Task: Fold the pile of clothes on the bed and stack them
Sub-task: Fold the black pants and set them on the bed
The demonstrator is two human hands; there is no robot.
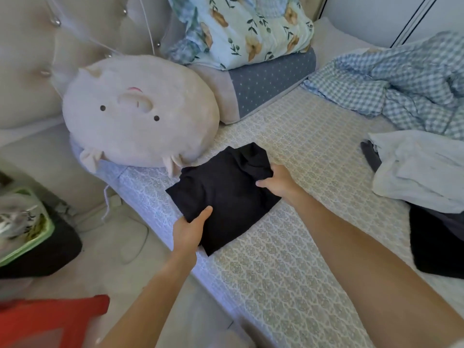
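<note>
A folded black garment is laid flat on the bed, close to its left edge and just short of the head end. Its near left corner is pinched by the left hand, thumb on top and fingers tucked beneath. A bunched fold at its far right side is grasped by the curled fingers of the right hand.

A round plush pig cushion, pale and fuzzy, is set at the head end, almost touching the garment's far corner. Behind it a floral pillow is stacked on a blue dotted pillow, against a tufted, buttoned headboard. A crumpled blue gingham blanket is spread over the far right corner. Along the right edge, a rumpled white garment is heaped over dark clothes, well apart from the hands.

The mattress is covered by a woven sheet with a small repeated medallion pattern. On the floor beside the left edge, a green-rimmed container and something red are seen.
</note>
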